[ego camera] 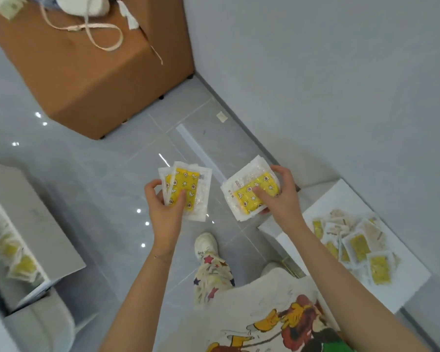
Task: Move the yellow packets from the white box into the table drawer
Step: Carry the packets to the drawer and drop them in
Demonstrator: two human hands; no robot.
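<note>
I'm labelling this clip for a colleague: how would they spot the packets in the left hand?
Find the brown ottoman at top; below it, over the grey floor, each hand holds yellow packets. The left hand grips the fanned, upright bundle nearer the drawer; the right hand's bundle tilts sideways.

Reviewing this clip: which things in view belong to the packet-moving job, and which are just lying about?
Job in hand:
- left hand, holding fanned yellow packets
- right hand, holding a second stack
- white box, loose packets left inside
- table drawer, some packets already in it

Just lying about:
- brown stool
- white bag with strap on it
- paper scrap on the floor
</note>
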